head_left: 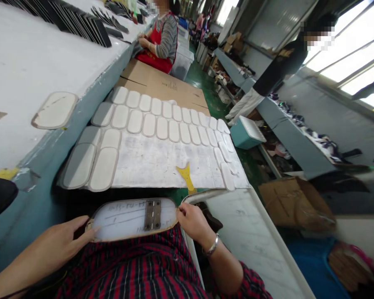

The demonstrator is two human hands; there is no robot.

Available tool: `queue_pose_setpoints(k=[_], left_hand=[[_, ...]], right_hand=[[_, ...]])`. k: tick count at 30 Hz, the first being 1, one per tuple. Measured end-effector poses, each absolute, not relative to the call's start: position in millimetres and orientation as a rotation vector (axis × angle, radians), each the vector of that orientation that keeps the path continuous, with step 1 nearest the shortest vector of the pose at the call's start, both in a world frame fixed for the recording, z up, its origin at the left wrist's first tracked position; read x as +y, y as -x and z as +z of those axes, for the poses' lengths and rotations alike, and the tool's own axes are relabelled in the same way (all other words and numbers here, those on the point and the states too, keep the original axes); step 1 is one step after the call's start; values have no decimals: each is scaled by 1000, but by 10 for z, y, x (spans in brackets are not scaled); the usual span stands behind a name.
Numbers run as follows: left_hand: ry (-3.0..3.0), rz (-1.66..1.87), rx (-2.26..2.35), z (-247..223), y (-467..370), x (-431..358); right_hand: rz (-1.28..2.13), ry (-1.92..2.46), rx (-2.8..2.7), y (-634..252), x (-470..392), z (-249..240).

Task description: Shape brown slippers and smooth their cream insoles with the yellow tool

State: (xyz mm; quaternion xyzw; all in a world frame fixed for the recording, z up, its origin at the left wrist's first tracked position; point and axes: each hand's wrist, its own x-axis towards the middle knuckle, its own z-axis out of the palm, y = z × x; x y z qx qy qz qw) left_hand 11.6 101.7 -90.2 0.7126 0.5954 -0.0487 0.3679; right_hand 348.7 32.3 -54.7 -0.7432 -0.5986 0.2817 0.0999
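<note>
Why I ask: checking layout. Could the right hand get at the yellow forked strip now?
Probably yes: the yellow forked strip lies just beyond the right hand with nothing tall between, though that hand may first need to release the oval plate it pinches.

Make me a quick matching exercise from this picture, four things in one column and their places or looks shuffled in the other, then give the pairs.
Things:
1. Left hand
2. Right hand
3. Hinge
4. Forked piece

Places or looks:
A. Yellow, at the white sheet's near edge
B. Bracelet at its wrist
C. Touching the panel's end farther from the metal fitting
D. Metal, on the panel's face

Pairs: 1-C, 2-B, 3-D, 4-A
</note>
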Motion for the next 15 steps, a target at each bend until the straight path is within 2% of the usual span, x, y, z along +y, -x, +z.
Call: queue_pose_setpoints(k=[2, 6, 8, 15], left_hand=[[-1792, -118, 1490, -947, -85, 1038], [-1735, -103, 1419, -960, -58, 1069], [-1721, -100, 1415, -947, -60, 1073], [-1711, -62, 1380, -920, -48, 1070]], right_hand=[[952, 2196, -1709, -3502, 362, -586], [1456, 2081, -1342, -3563, 390, -721], [1601, 2010, -1188, -3579, 396, -756], [1682, 1929, -1058, -3575, 420, -653]])
